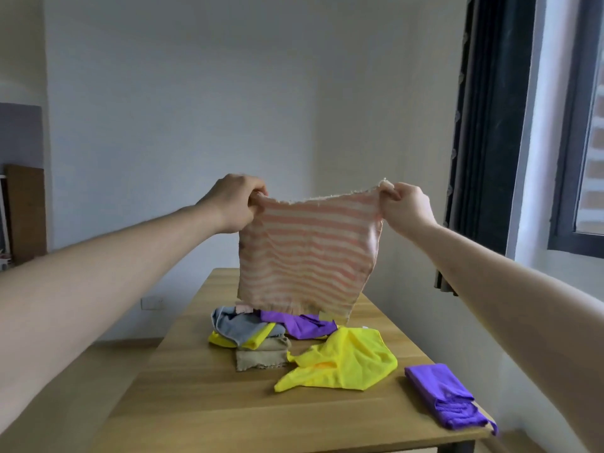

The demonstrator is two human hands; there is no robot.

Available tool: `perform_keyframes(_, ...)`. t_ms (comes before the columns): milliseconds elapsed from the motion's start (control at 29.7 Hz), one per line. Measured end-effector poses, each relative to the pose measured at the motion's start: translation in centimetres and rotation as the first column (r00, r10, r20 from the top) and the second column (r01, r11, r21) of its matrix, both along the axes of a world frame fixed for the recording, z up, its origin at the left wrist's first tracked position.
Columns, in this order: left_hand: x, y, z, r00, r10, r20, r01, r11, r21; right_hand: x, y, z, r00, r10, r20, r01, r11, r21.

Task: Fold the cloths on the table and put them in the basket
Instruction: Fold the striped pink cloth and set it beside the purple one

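Note:
A pink-and-cream striped cloth (307, 256) hangs spread out in the air above the wooden table (196, 397). My left hand (233, 202) pinches its top left corner and my right hand (405, 207) pinches its top right corner. Under it lies a heap of cloths: grey (240, 323), purple (300, 325), tan (261, 356) and a crumpled yellow cloth (346, 361). A folded purple cloth (446, 397) rests near the table's right front corner. No basket is in view.
A dark curtain (490, 125) and a window (585, 125) stand to the right. A brown board (26, 210) leans against the left wall. The table's right edge runs close to the wall under the window.

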State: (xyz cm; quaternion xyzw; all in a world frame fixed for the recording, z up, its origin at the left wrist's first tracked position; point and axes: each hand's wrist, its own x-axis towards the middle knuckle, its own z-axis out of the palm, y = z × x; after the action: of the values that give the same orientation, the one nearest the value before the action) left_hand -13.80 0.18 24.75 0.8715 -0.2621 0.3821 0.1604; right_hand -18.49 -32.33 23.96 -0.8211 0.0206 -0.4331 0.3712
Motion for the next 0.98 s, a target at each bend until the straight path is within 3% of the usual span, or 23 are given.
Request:
perform_keyframes(135,-1.6,0.7,-2.7,0.999,0.02,-0.044,-0.015,0.992,0.122,-2.0,-0.8,-3.0,0.989,0.062,-0.132,-0.064,0.998,-0.009)
perform_keyframes(337,-3.9,2.2,-8.9,0.985,0.045,-0.165,0.014,0.941,0.339,-4.4,-1.6,-9.3,0.883,0.28,-0.377,-0.258,0.96,0.107)
perform_keyframes(472,-6.0,2.7,-13.8,0.89,0.01,-0.455,0.184,0.906,0.38,-5.1,-1.3,-14.1,0.745,0.398,-0.535,-0.319,0.917,0.237)
perform_keyframes(641,-7.8,2.8,-19.0,0.771,0.089,-0.631,0.313,0.81,0.496,-4.6,-2.3,-20.1,0.502,0.27,-0.822,-0.33,0.938,0.107)
perform_keyframes(775,-8.1,2.3,-21.7,0.697,0.071,-0.714,0.363,0.824,0.435,-4.3,-2.8,-23.0,0.459,0.126,-0.88,-0.363,0.93,-0.057)
perform_keyframes(978,-6.4,3.0,-23.5,0.607,0.006,-0.794,0.371,0.882,0.291,-2.8,-4.3,-24.7,0.45,0.138,-0.882,-0.384,0.922,-0.052)
